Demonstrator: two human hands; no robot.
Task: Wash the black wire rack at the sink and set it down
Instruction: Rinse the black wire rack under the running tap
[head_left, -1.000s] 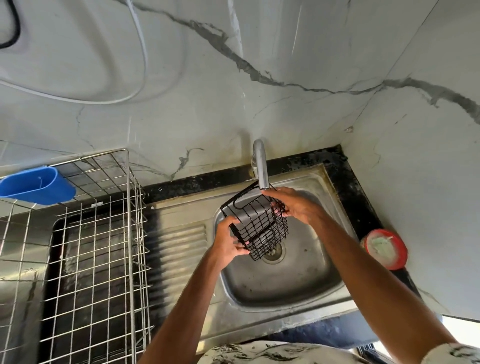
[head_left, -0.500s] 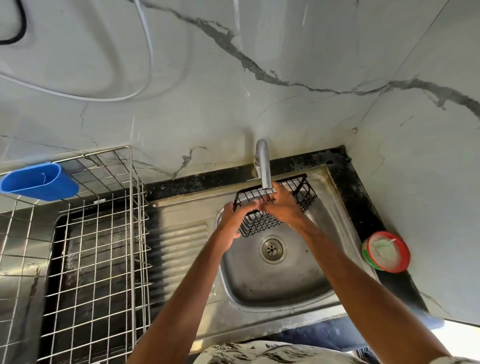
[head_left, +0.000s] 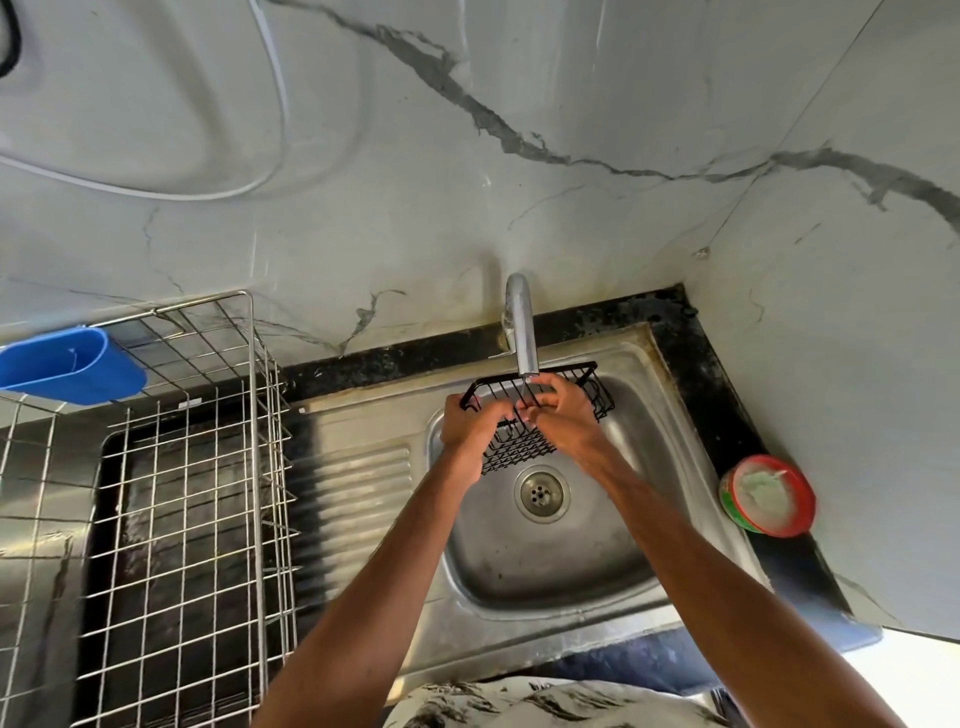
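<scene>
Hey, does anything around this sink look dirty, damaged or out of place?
Nothing spilled or broken. The black stone counter strip behind the stainless steel sink carries pale, brownish grime along the wall joint, and the round red-rimmed tub of whitish paste stands uncovered.

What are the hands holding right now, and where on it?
The black wire rack: left hand grips its left end, right hand its rim near the middle.

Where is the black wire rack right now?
In the head view the black wire rack is mid-frame, held by the left hand and right hand over the sink, just under the tap and beyond the drain.
</scene>
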